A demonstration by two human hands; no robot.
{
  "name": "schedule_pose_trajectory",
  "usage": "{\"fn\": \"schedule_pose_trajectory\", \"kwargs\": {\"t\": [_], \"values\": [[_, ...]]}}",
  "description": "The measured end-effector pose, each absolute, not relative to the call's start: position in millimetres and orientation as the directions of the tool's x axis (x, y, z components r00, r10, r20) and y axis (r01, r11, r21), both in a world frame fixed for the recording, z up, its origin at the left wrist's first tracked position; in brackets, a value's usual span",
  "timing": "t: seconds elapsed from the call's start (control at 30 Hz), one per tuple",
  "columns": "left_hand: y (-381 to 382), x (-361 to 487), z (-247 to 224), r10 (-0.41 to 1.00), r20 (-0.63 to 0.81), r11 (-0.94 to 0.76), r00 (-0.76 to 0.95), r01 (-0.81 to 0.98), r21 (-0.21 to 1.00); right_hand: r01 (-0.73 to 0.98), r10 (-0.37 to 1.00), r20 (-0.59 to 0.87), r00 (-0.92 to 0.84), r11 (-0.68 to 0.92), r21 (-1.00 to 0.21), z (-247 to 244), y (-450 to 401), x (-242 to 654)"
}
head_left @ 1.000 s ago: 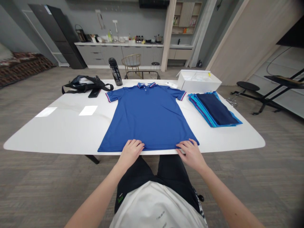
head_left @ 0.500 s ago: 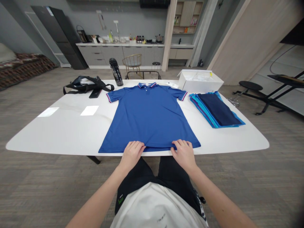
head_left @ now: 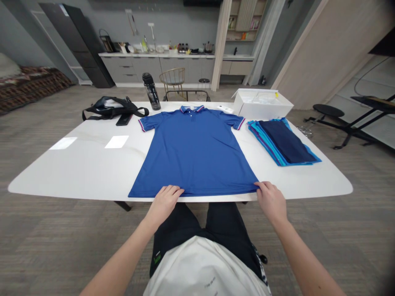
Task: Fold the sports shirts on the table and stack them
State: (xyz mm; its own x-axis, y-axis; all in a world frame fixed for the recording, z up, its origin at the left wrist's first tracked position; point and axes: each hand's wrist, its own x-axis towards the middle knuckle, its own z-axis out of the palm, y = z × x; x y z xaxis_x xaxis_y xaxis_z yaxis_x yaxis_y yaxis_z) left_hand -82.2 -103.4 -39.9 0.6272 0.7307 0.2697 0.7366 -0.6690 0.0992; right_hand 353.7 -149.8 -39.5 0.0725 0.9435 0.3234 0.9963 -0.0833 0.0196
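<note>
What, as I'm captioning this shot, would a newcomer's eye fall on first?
Most likely the blue polo shirt, spread face up across the middle of the white table, its collar toward the far edge. Next come the person's left hand and right hand at its near hem, the right at a corner. The folded dark and bright blue clothes stand out to the shirt's right.

- Nothing I can actually read from here.
- White shirt [head_left: 191,267]: small dark print [head_left: 210,283], lines too tiny to make out.
- Black trousers [head_left: 177,230]: green mark [head_left: 157,259] on one leg, illegible.
- Black bottle [head_left: 151,92]: pale lettering [head_left: 154,96], too blurred.
- Dark fridge [head_left: 77,45]: pale label [head_left: 64,10] up top, unreadable.
</note>
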Motion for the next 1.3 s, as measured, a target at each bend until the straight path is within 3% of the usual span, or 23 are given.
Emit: {"fn": "schedule_pose_trajectory", "kwargs": {"t": [0.17,0.47,0.8,1.17,1.3], "values": [[-104.2,-78.9,-42.3,0.757,0.266,-0.639,0.598,0.763,0.102,0.976,0.908,0.357,0.217,-0.206,-0.070,-47.3,-152.4,363.8],[-106.0,-79.7,-30.3,0.745,0.338,-0.645,0.574,0.750,0.148,0.977,0.888,0.436,0.146,-0.059,-0.207,-46.7,-158.3,366.7],[-107.9,-89.9,-35.8,0.718,0.238,-0.691,0.654,0.711,0.128,0.992,0.873,0.488,-0.007,0.069,-0.110,-47.5,-170.1,380.0],[-112.4,-90.9,-33.3,0.696,0.229,-0.712,0.681,0.697,0.089,0.974,0.868,0.496,-0.032,0.139,-0.180,-54.7,-183.1,380.4],[-117.6,-89.0,-30.4,0.690,0.246,-0.722,0.681,0.672,0.165,0.977,0.872,0.486,-0.050,0.144,-0.158,-52.9,-188.0,381.6]]}}
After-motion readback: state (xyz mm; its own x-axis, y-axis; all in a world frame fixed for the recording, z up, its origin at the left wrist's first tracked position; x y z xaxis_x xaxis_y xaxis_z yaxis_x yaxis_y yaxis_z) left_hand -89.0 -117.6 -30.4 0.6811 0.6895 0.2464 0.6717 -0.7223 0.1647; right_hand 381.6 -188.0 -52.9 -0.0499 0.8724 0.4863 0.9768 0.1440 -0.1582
